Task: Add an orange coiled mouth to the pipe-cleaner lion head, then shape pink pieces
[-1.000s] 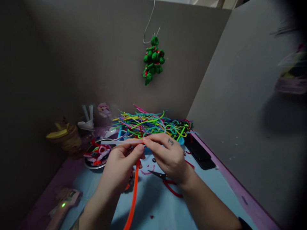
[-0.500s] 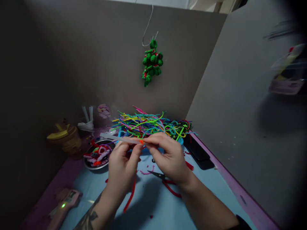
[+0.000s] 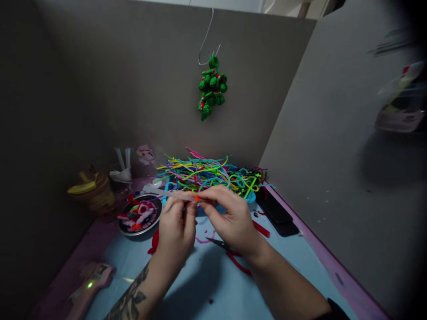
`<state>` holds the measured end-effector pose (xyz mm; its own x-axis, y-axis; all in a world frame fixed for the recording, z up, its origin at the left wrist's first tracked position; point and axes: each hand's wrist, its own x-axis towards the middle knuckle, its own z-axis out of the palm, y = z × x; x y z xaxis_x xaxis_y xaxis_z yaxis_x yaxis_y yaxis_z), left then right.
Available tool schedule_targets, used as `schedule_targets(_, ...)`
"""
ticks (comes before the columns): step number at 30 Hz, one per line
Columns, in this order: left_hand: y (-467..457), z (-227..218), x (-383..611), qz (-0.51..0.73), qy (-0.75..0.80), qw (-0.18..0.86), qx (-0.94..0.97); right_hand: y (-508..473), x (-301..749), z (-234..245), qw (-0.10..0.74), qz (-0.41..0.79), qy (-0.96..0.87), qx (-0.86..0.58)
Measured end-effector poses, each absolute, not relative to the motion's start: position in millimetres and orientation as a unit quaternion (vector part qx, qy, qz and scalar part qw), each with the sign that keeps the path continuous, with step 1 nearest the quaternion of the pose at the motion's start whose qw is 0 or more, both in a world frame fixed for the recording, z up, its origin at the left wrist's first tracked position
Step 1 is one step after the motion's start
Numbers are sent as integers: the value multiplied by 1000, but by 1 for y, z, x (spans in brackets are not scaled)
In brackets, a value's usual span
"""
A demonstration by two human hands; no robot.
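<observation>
Orange strip (image 3: 197,199) no longer dangles down

I've got left hand (image 3: 176,224) and right hand (image 3: 230,218) pinching it at the white stick (image 3: 167,193); looks like wrapping, next turn probably wants steady tension.

The mat (image 3: 200,280) offers room between the forearms (image 3: 283,275), but scissors (image 3: 220,243) obstruct below the right grip (image 3: 230,218)

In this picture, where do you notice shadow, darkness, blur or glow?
Head view: soft shadow on the blue mat between the forearms; dim far left, black upper-right corner; blurred clear container at right; green light glowing on the pink device.
</observation>
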<state>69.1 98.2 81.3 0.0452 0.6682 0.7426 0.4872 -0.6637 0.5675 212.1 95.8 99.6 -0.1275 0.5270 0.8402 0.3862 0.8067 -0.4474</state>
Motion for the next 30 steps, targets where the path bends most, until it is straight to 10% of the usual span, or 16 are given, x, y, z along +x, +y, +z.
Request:
schedule_targets(14,98,87,64,516,418,224,713,102,217,100,618,134,-699,-334)
schedule_targets(30,99,94,62,517,428,159,724,105,219,98,600,208,-691,-345)
